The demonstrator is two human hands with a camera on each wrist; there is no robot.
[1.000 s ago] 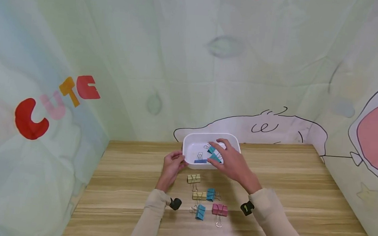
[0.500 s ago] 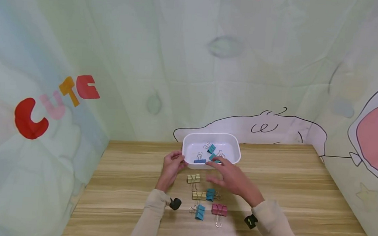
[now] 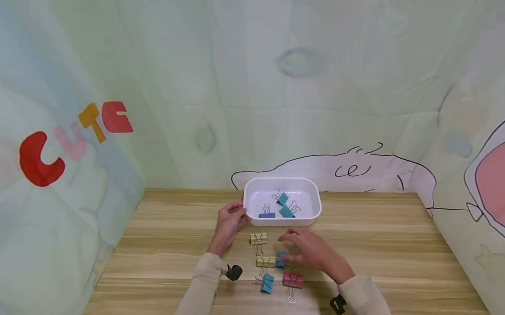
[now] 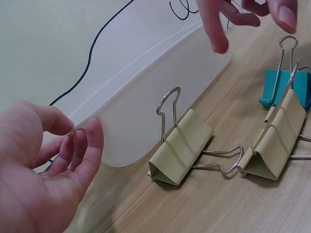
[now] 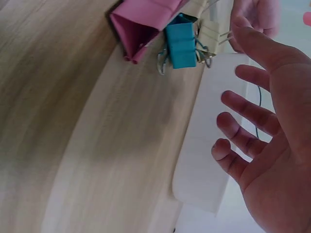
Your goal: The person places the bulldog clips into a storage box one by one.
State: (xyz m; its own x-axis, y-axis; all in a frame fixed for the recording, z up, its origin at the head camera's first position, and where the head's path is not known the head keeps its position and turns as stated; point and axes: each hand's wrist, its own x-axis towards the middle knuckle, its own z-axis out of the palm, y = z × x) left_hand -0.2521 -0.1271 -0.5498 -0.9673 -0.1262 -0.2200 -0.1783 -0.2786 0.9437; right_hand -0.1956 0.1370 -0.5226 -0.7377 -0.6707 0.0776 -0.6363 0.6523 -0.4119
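Note:
At its near-left corner, the white plastic box (image 3: 280, 222) is pinched by my left hand (image 3: 229, 221), thumb and fingers on the rim (image 4: 95, 116). My right hand (image 3: 316, 251) hovers over the table in front of the box, fingers spread and holding nothing. Below its thumb is a blue binder clip (image 3: 280, 260), partly hidden in the head view. Beside that clip lies a yellow binder clip (image 3: 265, 262); another yellow binder clip (image 3: 258, 238) sits nearer the box. Closer to me are a second blue binder clip (image 3: 267, 283) and a pink binder clip (image 3: 293, 280).
Inside the box rest two teal binder clips, one (image 3: 282, 198) farther back and one (image 3: 287, 211) nearer, plus a dark blue binder clip (image 3: 267, 215). The wooden table (image 3: 396, 258) meets a printed cloth backdrop (image 3: 183, 137) behind and at both sides.
My right hand has moved out of the box and back toward me, over the clips on the table. The left hand stays on the box corner.

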